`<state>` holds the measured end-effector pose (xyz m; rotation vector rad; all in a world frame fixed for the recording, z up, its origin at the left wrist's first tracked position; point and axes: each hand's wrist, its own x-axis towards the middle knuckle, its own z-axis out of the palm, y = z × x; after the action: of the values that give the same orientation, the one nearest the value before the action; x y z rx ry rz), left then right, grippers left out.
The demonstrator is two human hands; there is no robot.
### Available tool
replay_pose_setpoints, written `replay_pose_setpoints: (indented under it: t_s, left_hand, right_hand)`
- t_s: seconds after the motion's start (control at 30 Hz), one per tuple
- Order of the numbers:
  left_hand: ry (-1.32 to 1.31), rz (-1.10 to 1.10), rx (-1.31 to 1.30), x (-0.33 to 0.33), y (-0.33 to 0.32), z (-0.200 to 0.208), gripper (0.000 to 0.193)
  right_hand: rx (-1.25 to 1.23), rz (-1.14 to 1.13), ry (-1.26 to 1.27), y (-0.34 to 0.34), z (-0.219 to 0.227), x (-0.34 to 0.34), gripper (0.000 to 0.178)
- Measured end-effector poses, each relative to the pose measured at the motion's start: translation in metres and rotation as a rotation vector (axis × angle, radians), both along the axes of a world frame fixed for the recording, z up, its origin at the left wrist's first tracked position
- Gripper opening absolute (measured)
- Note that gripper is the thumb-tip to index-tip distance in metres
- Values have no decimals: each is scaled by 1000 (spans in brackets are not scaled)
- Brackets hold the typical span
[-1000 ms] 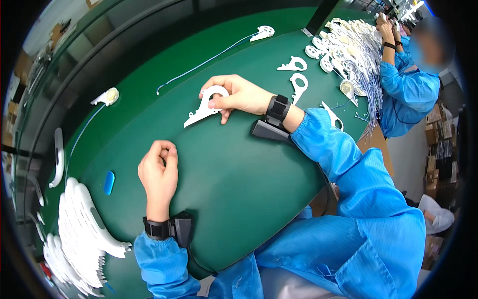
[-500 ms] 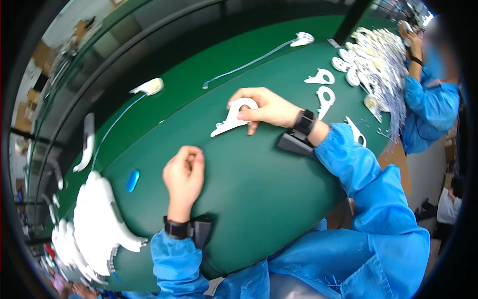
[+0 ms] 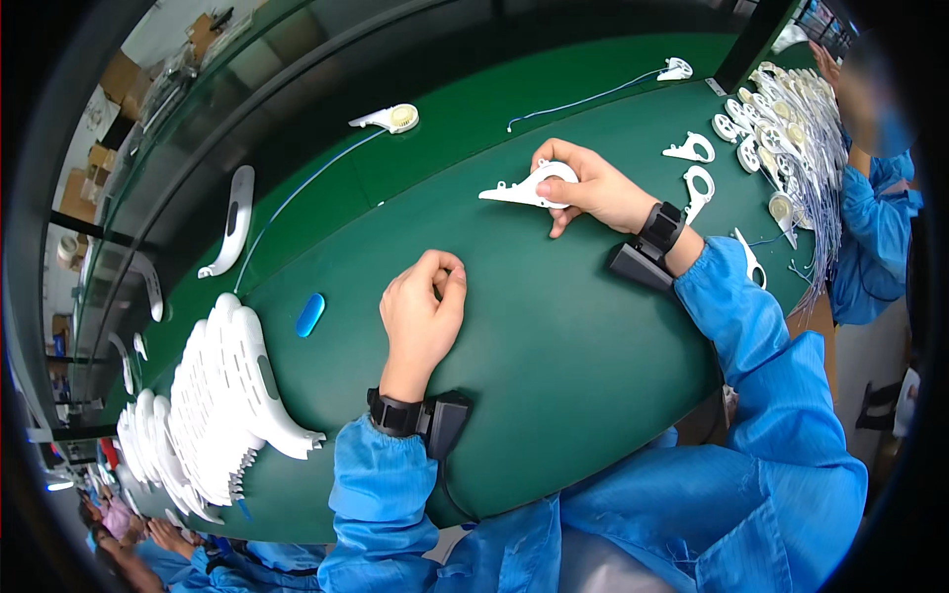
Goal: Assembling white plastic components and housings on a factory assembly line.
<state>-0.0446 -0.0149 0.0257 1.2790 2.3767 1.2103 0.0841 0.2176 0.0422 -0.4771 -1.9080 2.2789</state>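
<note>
Item one, far to the left of my left hand: a stack of white curved shells [image 3: 213, 395], overlapping like scales on the green table [image 3: 554, 356]; its lower end runs into the dark rim of the view and cannot be counted.

Item two, just left of my left hand: a small blue oval piece [image 3: 309, 314], lying flat and apart from everything else.

Item three: my left hand [image 3: 423, 316], curled into a loose fist resting on the table, fingertips pinched toward the thumb. Whether anything small sits inside that pinch I cannot tell; the fingers hide it.

Item four, up and to the right of my left hand, well apart from it: a white plastic part [image 3: 529, 188] with a round ring at one end and a pointed tail at the other, tail aimed leftward.

Item five: my right hand [image 3: 588, 186], closed over the ring end of that part, thumb on top, fingers wrapped behind. The ring's far side is covered by my palm.

Item six, right of my right hand: loose white ring pieces [image 3: 697, 183], then a heap of wired parts [image 3: 791, 128], too tangled to separate.
</note>
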Motion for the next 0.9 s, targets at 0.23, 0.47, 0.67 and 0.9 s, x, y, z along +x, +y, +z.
replay_pose_setpoints:
  t_s: [0.23,0.47,0.67,0.9]
  left_hand:
    - [-269,58,80,0,0,0,7]
    - [-579,123,517,-84,-9,56,19]
    - [988,237,-246,-175,7,50,41]
    - [374,658,-761,-238,20,11,65]
  right_hand:
    - [-13,29,3,2,-4,0,23]
    - [-54,55,67,-1,-6,-2,21]
    - [-256,35,85,12,-3,2,21]
    - [-274,137,128,16,-9,-2,19]
